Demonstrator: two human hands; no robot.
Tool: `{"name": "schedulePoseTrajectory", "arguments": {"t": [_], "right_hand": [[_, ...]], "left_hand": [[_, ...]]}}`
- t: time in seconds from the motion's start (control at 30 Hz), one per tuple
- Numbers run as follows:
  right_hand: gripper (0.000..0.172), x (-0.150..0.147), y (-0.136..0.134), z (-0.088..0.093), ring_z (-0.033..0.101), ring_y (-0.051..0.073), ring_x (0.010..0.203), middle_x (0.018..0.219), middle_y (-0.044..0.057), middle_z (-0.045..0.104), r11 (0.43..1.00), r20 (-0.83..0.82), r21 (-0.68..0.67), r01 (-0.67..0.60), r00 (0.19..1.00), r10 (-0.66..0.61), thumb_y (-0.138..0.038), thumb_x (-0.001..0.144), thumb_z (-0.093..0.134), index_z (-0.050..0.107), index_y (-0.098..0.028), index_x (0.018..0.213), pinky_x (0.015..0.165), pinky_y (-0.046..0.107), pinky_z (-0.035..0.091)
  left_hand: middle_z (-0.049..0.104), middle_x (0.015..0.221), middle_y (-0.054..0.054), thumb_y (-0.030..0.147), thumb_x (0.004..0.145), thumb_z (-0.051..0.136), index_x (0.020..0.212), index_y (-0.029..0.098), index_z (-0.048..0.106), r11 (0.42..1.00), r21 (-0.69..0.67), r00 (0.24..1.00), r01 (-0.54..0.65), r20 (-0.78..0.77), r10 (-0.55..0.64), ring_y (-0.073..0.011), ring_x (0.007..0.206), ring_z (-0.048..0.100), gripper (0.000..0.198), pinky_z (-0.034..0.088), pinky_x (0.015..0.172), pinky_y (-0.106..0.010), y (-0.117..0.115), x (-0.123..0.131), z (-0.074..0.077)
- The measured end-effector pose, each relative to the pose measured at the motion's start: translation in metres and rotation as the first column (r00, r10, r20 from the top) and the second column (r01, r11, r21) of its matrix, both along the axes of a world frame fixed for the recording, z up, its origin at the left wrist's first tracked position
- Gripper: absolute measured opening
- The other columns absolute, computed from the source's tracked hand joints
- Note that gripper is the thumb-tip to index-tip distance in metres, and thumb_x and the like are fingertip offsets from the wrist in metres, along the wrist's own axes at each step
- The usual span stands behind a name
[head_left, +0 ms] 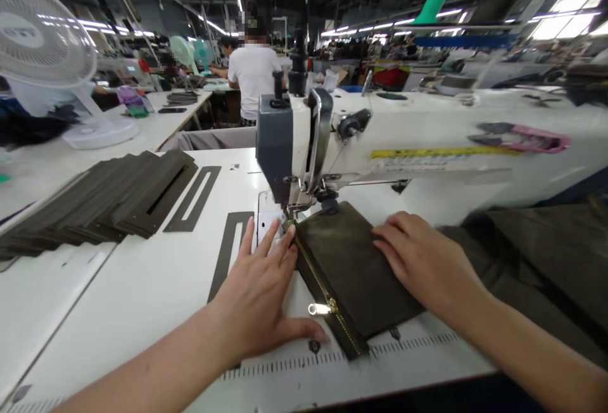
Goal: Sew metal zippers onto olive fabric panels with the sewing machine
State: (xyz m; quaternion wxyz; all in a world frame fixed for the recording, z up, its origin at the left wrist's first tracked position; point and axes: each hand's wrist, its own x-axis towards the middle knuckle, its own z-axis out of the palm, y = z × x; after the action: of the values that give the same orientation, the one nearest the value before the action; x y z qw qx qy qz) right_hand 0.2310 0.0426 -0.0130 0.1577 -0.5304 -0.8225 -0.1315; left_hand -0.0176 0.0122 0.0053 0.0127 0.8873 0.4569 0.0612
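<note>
White sewing table (142,273), dark olive panel (351,267), brass zipper (324,289)

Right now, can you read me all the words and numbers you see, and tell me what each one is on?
"0": printed on the measuring scale along the front of the table, the only mark I can read.
Other numbers on that scale: too small to read.
Yellow label on the sewing machine: too blurred to read.
Badge on the middle of the white electric fan: too blurred to read.
</note>
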Motion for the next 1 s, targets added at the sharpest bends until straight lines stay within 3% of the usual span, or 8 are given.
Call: {"name": "schedulePoseTrajectory", "arguments": {"t": [0.13, 0.3, 0.47, 0.53, 0.6, 0.7, 0.8, 1.0], "right_hand": [[0.037, -0.039, -0.012, -0.004, 0.038, 0.024, 0.121, 0.129, 0.013, 0.046, 0.942, -0.072, -0.013, -0.335, 0.94, 0.333, -0.024, 0.089, 0.035, 0.05, -0.01, 0.119, 0.099, 0.043, 0.035], [0.052, -0.061, -0.03, -0.026, 0.024, 0.029, 0.129, 0.138, 0.018, 0.031, 0.955, -0.08, -0.168, -0.246, 0.969, 0.236, -0.031, 0.086, 0.039, 0.04, -0.002, 0.129, 0.102, 0.053, 0.025], [0.046, -0.054, -0.032, -0.019, 0.025, 0.02, 0.13, 0.14, 0.01, 0.032, 0.879, -0.11, -0.179, -0.443, 0.896, 0.429, -0.019, 0.088, 0.032, 0.035, -0.011, 0.133, 0.105, 0.047, 0.024], [0.043, -0.053, -0.03, -0.015, 0.033, 0.019, 0.126, 0.136, 0.008, 0.039, 0.868, -0.142, -0.192, -0.459, 0.888, 0.438, -0.017, 0.088, 0.032, 0.041, -0.014, 0.13, 0.103, 0.044, 0.029], [0.039, -0.056, -0.027, -0.013, 0.041, 0.021, 0.12, 0.131, 0.009, 0.046, 0.89, -0.164, -0.178, -0.42, 0.905, 0.394, -0.018, 0.087, 0.036, 0.05, -0.014, 0.122, 0.099, 0.044, 0.035], [0.039, -0.063, -0.023, -0.012, 0.04, 0.022, 0.12, 0.132, 0.01, 0.044, 0.891, -0.158, -0.143, -0.43, 0.899, 0.409, -0.02, 0.086, 0.039, 0.05, -0.012, 0.122, 0.098, 0.043, 0.034], [0.044, -0.069, -0.022, -0.012, 0.035, 0.02, 0.124, 0.135, 0.008, 0.04, 0.883, -0.145, -0.146, -0.445, 0.893, 0.426, -0.019, 0.086, 0.037, 0.042, -0.011, 0.129, 0.101, 0.042, 0.029], [0.04, -0.074, -0.026, -0.019, 0.037, 0.024, 0.122, 0.133, 0.01, 0.043, 0.922, -0.152, -0.127, -0.365, 0.926, 0.345, -0.023, 0.088, 0.036, 0.047, -0.013, 0.125, 0.1, 0.047, 0.029]], "left_hand": [[0.03, 0.138, -0.022, 0.079, 0.065, 0.037, 0.129, 0.003, 0.038, 1.0, 0.005, 0.998, -0.011, 0.056, 0.011, -0.0363, 0.131, 0.015, 0.099, -0.002, 0.105, -0.057, -0.006, 0.01, -0.003], [0.017, 0.14, -0.026, 0.079, 0.061, 0.042, 0.135, 0.0, 0.022, 0.982, -0.179, 0.998, 0.064, 0.014, -0.062, -0.0355, 0.132, 0.009, 0.11, 0.004, 0.105, -0.055, -0.014, 0.01, -0.005], [0.008, 0.145, -0.018, 0.074, 0.066, 0.046, 0.14, 0.013, 0.006, 0.998, -0.062, 0.999, 0.024, 0.023, -0.023, -0.0319, 0.133, 0.008, 0.104, 0.006, 0.106, -0.054, -0.019, -0.041, 0.008], [0.009, 0.145, -0.015, 0.069, 0.07, 0.047, 0.14, 0.018, 0.005, 0.999, 0.025, 0.999, -0.038, -0.012, 0.038, -0.0324, 0.133, 0.01, 0.096, 0.007, 0.105, -0.055, -0.032, -0.067, 0.008], [0.011, 0.145, -0.016, 0.073, 0.066, 0.049, 0.141, 0.018, 0.005, 1.0, -0.031, 0.996, 0.003, -0.087, -0.006, -0.0334, 0.131, 0.016, 0.103, 0.013, 0.105, -0.054, -0.053, -0.085, 0.005], [0.017, 0.144, -0.016, 0.068, 0.061, 0.057, 0.14, 0.018, 0.011, 0.997, -0.067, 0.987, 0.05, -0.148, -0.059, -0.0344, 0.129, 0.023, 0.105, 0.023, 0.103, -0.049, -0.09, -0.087, 0.001], [0.024, 0.142, -0.01, 0.047, 0.066, 0.06, 0.138, 0.025, 0.021, 1.0, -0.017, 0.987, 0.018, -0.161, -0.02, -0.0336, 0.127, 0.029, 0.086, 0.03, 0.1, -0.048, -0.114, -0.075, 0.001], [0.038, 0.137, -0.006, 0.016, 0.077, 0.042, 0.128, 0.026, 0.043, 0.995, 0.09, 0.999, -0.033, 0.042, 0.03, -0.0278, 0.124, 0.037, 0.052, 0.04, 0.096, -0.044, -0.088, -0.078, -0.008]]}}
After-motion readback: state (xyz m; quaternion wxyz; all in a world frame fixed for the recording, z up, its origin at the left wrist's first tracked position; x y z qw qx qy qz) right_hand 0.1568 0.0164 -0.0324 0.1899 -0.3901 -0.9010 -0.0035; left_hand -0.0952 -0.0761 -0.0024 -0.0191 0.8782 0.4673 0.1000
